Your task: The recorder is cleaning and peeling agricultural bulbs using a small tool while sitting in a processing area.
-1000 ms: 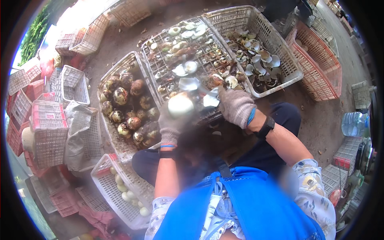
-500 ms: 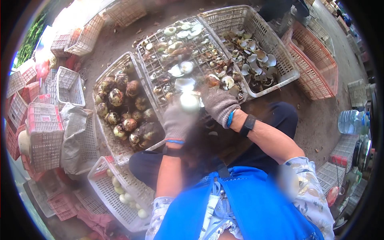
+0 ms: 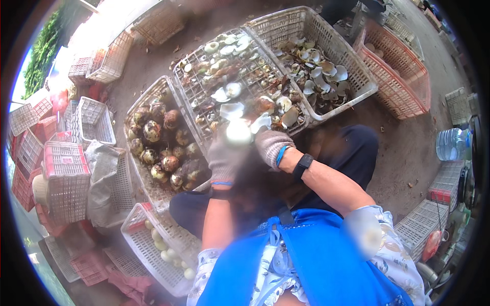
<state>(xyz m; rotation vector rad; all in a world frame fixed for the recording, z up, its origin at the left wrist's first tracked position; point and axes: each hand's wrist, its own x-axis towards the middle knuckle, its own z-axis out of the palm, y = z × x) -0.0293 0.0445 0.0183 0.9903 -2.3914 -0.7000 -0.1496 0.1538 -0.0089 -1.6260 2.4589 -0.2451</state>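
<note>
My left hand (image 3: 226, 155), in a grey knit glove, is closed round a peeled white onion (image 3: 239, 131). Beside it my right hand (image 3: 273, 147), gloved too, is closed, with a pale curved piece of onion peel (image 3: 261, 123) at its fingertips; whether a tool is in that hand is hidden. Both hands are over the near edge of a wire grid (image 3: 201, 76), which is strewn with white layers and brown scraps. Left of it, a crate (image 3: 133, 176) holds several unpeeled brown onions (image 3: 152, 131). Peeled onions (image 3: 166, 255) lie in a white crate (image 3: 148, 273) at lower left.
A large crate (image 3: 365, 92) of peel shells (image 3: 321, 76) stands at the far right of the grid, with a red crate (image 3: 393, 76) beyond it. Stacked crates (image 3: 66, 178) and a grey sack (image 3: 102, 173) are on the left. A water bottle (image 3: 451, 144) stands at right.
My right hand has come down slightly, and a pale piece of peel now shows at its fingertips. My left hand still holds the white onion. The whole view has tilted a little.
</note>
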